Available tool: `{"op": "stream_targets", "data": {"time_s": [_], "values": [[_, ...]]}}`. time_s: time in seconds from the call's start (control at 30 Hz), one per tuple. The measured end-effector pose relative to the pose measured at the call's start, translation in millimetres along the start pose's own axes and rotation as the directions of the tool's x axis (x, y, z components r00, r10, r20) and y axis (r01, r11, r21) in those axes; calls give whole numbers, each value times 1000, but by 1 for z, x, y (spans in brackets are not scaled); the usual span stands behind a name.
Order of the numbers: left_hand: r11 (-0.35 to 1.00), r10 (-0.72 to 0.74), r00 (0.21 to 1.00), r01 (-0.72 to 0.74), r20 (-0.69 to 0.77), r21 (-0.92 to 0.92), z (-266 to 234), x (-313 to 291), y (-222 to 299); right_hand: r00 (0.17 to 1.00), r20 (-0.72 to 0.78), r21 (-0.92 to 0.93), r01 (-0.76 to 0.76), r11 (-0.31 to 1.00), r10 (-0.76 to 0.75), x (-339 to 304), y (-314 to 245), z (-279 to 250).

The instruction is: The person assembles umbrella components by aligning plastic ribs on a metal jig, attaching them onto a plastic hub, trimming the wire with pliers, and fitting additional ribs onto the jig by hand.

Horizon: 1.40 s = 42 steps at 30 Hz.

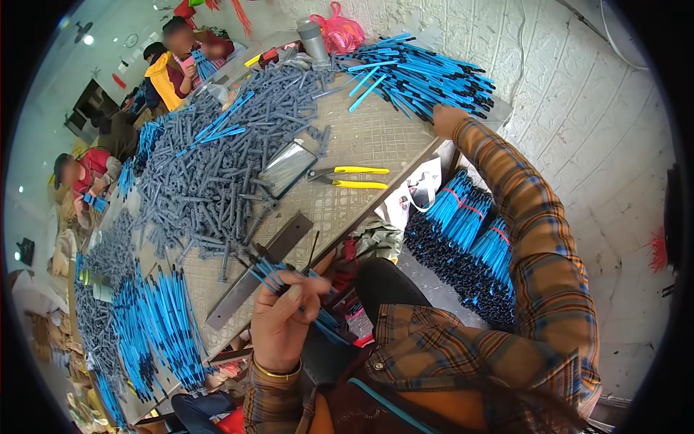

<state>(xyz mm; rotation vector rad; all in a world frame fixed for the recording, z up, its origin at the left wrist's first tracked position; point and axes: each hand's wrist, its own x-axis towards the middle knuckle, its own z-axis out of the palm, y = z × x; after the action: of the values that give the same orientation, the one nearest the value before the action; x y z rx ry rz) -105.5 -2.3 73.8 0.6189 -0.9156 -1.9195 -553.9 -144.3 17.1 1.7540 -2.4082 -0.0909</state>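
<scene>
My left hand, low in the middle of the head view, is closed around a few thin blue sticks with dark ends. It is raised near the table's front edge, beside a flat metal bar. My right arm stretches to the far right corner of the table. There my right hand touches the edge of a large loose pile of blue sticks with black tips. Its fingers are mostly hidden, so I cannot see whether they grip a stick.
A big heap of grey plastic wall plugs covers the table's left side. Yellow-handled pliers and a glass-topped phone-like slab lie mid-table. Bundled blue sticks stand below at right. More sticks lie front left. Several people sit farther left.
</scene>
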Motion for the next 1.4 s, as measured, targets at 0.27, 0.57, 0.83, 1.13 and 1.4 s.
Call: {"op": "stream_targets", "data": {"time_s": [0.27, 0.57, 0.83, 1.13, 1.4], "values": [[990, -13, 998, 22, 65, -139, -13, 4, 1, 920, -322, 406, 347, 845, -223, -53, -43, -20], [953, 262, 963, -269, -65, -140, -9, 27, 10, 842, -79, 996, 91, -5, -534, -115, -101, -75], [946, 321, 942, -323, -97, -14, 2, 36, 14, 722, 130, 825, -458, -330, -679, -198, -111, -75], [888, 247, 969, -236, -25, -394, 23, 7, 11, 827, -443, 646, 562, 517, -347, -117, -59, -17], [973, 174, 924, -107, 340, -207, 12, 4, 0, 912, -396, -254, 1, 967, -105, -41, 49, 28]]}}
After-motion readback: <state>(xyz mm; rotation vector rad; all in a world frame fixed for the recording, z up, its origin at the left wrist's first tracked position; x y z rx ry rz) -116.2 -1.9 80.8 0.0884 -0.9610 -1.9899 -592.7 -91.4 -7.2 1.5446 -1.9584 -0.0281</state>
